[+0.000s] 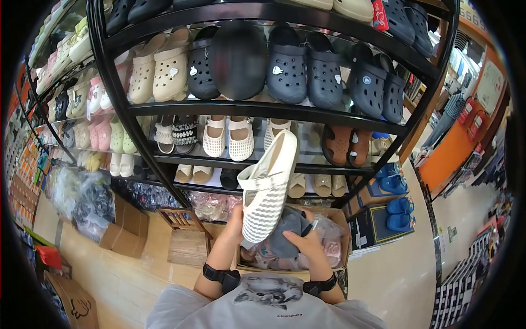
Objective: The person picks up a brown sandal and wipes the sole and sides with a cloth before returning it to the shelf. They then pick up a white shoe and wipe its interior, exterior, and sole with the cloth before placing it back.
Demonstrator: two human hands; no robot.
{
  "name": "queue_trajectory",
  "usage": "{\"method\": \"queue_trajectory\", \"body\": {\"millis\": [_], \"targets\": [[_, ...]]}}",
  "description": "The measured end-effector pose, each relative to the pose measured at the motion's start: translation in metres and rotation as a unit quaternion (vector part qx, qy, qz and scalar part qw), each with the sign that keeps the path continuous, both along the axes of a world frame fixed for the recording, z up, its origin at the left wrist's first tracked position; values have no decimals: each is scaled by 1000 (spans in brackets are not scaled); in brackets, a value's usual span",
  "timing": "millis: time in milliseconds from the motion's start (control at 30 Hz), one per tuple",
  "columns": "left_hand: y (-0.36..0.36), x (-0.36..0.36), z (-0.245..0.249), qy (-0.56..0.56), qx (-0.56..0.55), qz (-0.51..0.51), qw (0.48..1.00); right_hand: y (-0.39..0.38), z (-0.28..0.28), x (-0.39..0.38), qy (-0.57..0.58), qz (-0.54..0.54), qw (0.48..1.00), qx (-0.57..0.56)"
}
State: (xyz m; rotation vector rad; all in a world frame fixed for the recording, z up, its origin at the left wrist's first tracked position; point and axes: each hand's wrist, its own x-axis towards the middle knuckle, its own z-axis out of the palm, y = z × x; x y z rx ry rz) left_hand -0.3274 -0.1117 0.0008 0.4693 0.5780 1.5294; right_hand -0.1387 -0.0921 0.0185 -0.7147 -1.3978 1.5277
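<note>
White shoe held toe-down before the rack
Left hand grips its side, fingers partly hidden; right hand pinches grey cloth above the box. Shirt lettering ends "Society"; far-right sign includes "666".

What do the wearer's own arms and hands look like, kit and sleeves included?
Left hand and right hand are ungloved. Left forearm band and right forearm band are black, each with a dark block. Pale grey shirt, dark animal print; no cables visible.
</note>
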Motion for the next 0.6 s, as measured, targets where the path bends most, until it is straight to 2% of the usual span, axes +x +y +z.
{"method": "queue_trajectory", "body": {"millis": [67,133,200,267,300,400,467,533,600], "targets": [[0,-2,0,-17,10,-41,999,1,-6,12,14,-18,998,-66],[5,1,-3,193,-61,7,979,1,-2,25,23,-38,994,-99],[16,5,-16,146,-94,-34,984,3,-3,39,35,-106,987,-112],[30,17,-29,183,-90,-51,978,3,-10,57,34,-124,985,-111],[37,23,-33,236,-74,-32,968,2,-12,65,34,-156,982,-100],[61,36,-19,284,-109,-54,951,-2,-30,95,32,-207,971,-112],[84,44,-20,283,-61,-63,955,-9,-39,112,52,-268,956,-112],[113,53,-22,317,-48,-18,947,-20,-43,126,58,-289,950,-102],[146,60,-24,341,0,63,938,-32,-42,138,95,-325,930,-140]]}}
